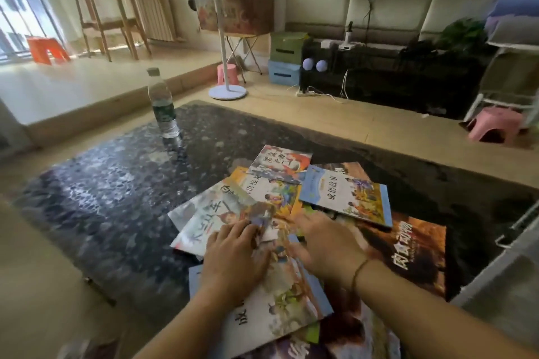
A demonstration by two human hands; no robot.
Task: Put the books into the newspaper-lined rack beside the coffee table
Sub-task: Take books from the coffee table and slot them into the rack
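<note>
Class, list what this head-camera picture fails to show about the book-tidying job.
1. Newspaper-lined rack: not identifiable in the head view.
2. Nearest blue-edged picture book: cover partly hidden under the left hand.
3. Right hand: fingertips blurred, grip unclear.
4. Dark brown animal book: partly covered by other books.

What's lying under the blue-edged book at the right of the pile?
The blue-edged book overlaps a large dark animal book and an orange-bordered book. The right hand rests just in front of it. Anything else beneath is covered.
</note>
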